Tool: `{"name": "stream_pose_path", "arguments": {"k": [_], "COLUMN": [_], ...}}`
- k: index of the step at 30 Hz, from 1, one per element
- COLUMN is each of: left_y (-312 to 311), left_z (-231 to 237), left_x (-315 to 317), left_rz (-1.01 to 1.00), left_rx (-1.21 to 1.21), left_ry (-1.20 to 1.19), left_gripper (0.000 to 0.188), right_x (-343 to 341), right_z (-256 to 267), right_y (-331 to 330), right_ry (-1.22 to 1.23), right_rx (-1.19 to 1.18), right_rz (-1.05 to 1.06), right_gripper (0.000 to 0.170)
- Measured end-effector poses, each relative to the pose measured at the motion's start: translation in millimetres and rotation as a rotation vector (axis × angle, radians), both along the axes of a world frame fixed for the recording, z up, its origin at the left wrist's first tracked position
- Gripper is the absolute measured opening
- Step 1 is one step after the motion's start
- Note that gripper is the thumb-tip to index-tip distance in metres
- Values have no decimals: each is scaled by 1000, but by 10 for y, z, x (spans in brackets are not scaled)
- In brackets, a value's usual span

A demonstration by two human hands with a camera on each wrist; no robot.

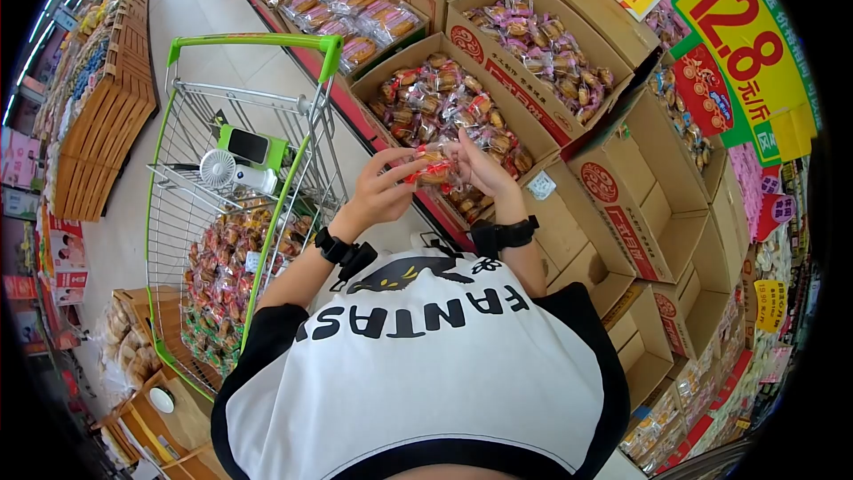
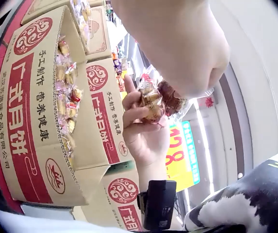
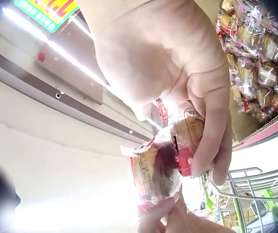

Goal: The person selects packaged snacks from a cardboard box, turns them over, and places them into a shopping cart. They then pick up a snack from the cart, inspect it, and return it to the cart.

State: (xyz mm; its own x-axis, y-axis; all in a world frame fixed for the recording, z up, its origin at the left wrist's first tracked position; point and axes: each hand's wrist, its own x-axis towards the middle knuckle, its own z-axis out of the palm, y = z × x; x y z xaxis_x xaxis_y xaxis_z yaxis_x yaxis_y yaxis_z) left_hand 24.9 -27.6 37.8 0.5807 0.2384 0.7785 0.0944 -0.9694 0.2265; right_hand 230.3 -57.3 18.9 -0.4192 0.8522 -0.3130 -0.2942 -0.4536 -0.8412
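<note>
Over a box of mooncakes, both hands hold individually wrapped mooncakes with red print on clear film, close together. My left hand [image 1: 382,188] pinches one mooncake [image 3: 153,177] at its lower edge. The fingers of my right hand [image 1: 487,169] curl round the other mooncake [image 3: 190,133], which overlaps the first in the right wrist view. In the left wrist view, a golden mooncake [image 2: 152,104] shows against the right fingers, and the left fingertips are hidden behind the left hand. Below the hands, the cardboard box [image 1: 364,89] holds many similar red-printed packets.
A green-handled shopping cart [image 1: 333,58] stands at left, with a heap of wrapped mooncakes [image 1: 227,253] and a small white fan [image 1: 218,169]. More cardboard boxes [image 1: 622,187] line the right side. A price sign [image 1: 746,44] hangs at upper right.
</note>
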Motion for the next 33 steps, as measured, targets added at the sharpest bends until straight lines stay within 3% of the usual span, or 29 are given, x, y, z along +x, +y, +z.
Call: {"name": "stream_pose_path", "arguments": {"k": [6, 10, 12, 13, 15, 22, 24, 25, 27, 28, 30, 31, 33], "left_y": [-40, -66, -41, -33, -27, -31, -78, -87, -102, -117, -143, -160, -183], "left_z": [114, 135, 128, 130, 136, 55, 47, 32, -28, -59, -111, -123, -138], "left_x": [-16, -19, -25, -31, -44, -72, -76, -81, -97, -118, -171, -177, -190], "left_rz": [-96, -135, -173, -172, -140, 33, 265, 266, 317, 319, 342, 345, 95], "left_rx": [-125, -179, -173, -173, -158, -133, -311, -311, -540, -542, -808, -809, -1294], "left_ry": [-62, -24, 16, 16, 35, 12, 6, 4, -111, -113, -8, -13, -132], "left_gripper": [13, 11, 8, 8, 6, 6, 8, 8, 12, 12, 19, 19, 29], "right_x": [-64, -157, -142, -151, -200, -249, -279, -306, -368, -387, -422, -421, -454], "right_z": [-65, -18, 7, -34, -83, 31, 94, 120, 154, 152, 137, 69, -11], "right_y": [3, -43, -25, -20, -8, -47, -47, -46, -44, -44, -25, -3, 21], "right_ry": [111, 80, -217, -217, -216, -107, -151, -153, -109, -111, -173, -200, -246], "right_rx": [-5, -24, 103, 103, 369, 272, 126, 126, 60, 59, 96, 149, 196], "right_rz": [136, 99, 275, 276, 349, 355, 244, 245, 5, 7, -113, -121, -127], "right_gripper": [68, 63, 51, 51, 45, 44, 37, 37, 34, 34, 33, 32, 33]}}
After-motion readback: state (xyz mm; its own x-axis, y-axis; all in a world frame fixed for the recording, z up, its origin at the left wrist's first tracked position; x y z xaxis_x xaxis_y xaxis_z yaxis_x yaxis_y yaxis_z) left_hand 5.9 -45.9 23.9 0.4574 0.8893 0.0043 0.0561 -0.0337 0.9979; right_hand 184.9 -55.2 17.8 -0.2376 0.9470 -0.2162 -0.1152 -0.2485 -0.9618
